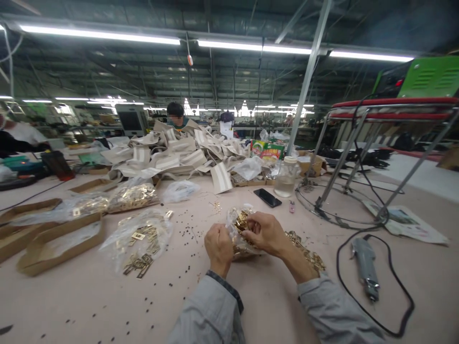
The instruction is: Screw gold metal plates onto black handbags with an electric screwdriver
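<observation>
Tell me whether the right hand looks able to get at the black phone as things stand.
Probably yes: the black phone lies just beyond the right hand, with bare tabletop between them and nothing visible in the way, though that hand is busy at the plastic bag.

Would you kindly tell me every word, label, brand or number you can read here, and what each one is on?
None can be read with certainty.
Green and red box: printed characters, too blurred to read.
Printed sheet: any lettering too small to read.
Green machine: a red glow, no legible digits.
</observation>
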A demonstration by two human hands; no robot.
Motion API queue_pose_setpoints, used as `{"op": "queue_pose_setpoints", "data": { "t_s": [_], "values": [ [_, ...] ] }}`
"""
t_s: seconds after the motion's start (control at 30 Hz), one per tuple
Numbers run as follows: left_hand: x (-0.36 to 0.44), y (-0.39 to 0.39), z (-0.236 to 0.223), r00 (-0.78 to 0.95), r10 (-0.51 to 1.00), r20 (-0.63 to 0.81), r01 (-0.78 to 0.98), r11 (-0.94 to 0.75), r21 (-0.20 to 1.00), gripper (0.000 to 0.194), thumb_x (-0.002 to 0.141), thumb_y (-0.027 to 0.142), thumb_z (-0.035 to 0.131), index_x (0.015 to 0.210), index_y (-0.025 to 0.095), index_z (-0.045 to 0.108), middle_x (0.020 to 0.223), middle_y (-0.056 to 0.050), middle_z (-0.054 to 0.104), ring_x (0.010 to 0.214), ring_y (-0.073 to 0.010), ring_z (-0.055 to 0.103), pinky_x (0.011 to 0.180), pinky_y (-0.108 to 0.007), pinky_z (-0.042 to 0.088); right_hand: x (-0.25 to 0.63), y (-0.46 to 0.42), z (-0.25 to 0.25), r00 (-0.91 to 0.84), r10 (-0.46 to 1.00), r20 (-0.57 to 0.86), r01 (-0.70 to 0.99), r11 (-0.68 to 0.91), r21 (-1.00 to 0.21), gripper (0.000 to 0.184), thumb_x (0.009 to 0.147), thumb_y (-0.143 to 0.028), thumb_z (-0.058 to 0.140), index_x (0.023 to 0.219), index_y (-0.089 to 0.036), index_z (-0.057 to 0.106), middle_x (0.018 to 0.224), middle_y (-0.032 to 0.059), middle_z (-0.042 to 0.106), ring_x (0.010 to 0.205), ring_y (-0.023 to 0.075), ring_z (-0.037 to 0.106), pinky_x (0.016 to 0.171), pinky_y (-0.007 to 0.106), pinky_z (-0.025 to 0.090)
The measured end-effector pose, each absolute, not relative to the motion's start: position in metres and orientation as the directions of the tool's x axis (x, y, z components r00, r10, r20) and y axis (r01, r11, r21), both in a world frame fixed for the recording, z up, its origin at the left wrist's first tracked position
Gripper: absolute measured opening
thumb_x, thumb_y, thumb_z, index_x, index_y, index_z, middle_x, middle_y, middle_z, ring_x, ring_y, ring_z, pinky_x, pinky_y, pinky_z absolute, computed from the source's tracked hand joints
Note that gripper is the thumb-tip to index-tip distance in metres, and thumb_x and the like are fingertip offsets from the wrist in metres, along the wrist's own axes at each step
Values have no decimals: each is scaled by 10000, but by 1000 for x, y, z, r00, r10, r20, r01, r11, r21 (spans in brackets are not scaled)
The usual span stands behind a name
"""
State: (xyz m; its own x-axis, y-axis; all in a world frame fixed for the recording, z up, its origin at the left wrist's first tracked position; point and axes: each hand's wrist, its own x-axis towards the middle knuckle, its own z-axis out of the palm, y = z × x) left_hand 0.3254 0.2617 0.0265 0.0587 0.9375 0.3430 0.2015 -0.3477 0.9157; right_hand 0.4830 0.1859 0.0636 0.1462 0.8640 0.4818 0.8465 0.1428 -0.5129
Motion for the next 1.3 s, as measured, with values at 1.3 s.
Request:
{"op": "queue_pose_setpoints", "data": {
  "t_s": [1.3],
  "values": [
    [323, 263, 30, 91, 944, 317, 239, -330, 913, 273, 810, 298, 440, 543, 242, 451, 575, -21, 498, 602, -193, 460, 612, -334, 281, 554, 146, 104, 209, 959, 192, 700, -9, -714, 270, 866, -375, 637, 721, -151, 672, 608, -10, 573, 592, 125, 491, 559, 246, 344]
  ]
}}
